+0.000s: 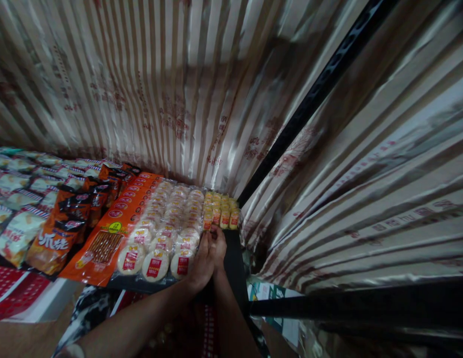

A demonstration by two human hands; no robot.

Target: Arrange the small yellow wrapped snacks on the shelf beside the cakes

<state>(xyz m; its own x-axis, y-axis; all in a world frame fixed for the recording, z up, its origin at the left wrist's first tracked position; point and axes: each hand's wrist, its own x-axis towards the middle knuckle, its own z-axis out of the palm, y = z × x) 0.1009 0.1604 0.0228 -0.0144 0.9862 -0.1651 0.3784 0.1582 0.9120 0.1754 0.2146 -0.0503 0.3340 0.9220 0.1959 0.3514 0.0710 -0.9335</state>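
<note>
Yellow small packets (221, 211) stand in rows at the shelf's right end, touching the round cake packs (167, 233), so no gap is wasted. My left hand (201, 266) and right hand (219, 248) press together at the front row; probably my fingers pinch one packet, but they are hidden.

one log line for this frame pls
left hand + right hand: together at yellow snack packs | beside: round cake packs, orange packets | grip: unclear

striped satin drapes (149, 84), black shelf frame (321, 89)
</note>
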